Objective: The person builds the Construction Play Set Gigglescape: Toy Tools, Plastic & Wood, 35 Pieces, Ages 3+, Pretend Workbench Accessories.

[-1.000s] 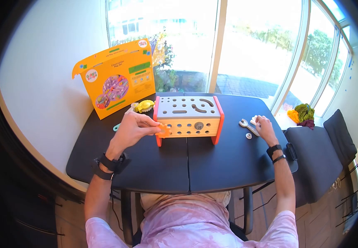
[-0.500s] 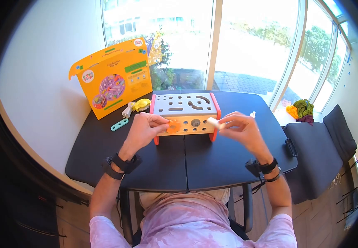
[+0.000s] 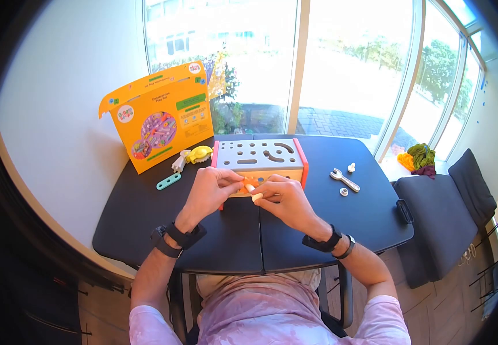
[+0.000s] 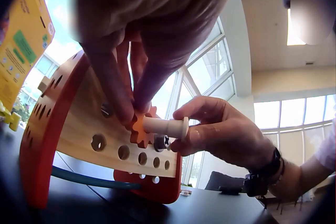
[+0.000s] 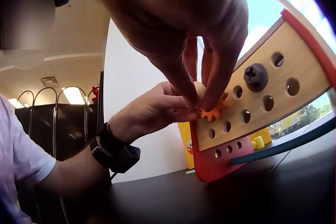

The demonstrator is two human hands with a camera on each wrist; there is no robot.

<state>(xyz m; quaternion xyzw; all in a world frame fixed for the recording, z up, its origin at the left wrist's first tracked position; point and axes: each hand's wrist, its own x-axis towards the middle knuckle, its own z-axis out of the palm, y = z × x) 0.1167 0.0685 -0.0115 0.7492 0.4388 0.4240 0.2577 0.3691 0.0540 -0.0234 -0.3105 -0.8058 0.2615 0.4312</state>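
Note:
A toy workbench (image 3: 260, 150) with a grey holed top, red ends and a wooden front panel stands mid-table. My left hand (image 3: 207, 191) pinches an orange gear (image 4: 139, 130) by its edge against the front panel. Between thumb and fingers, my right hand (image 3: 290, 198) holds a cream peg (image 4: 165, 126) by its wide head. The peg's shaft points at the panel, its far end right at the gear's middle. Close beside the gear, a dark grey screw (image 5: 256, 77) sits in the panel. In the right wrist view my fingers cover most of the peg.
At right on the black table (image 3: 318, 241) lie a toy wrench (image 3: 345, 179) and two small white pieces, one a peg (image 3: 351, 167). To the left are a teal strip (image 3: 169, 181) and a yellow toothed tool (image 3: 199, 154). A yellow box (image 3: 162, 115) stands behind them.
My right hand has picked up the cream peg at the table's right and brought it left to the gear. My left hand has shifted the gear slightly right along the panel.

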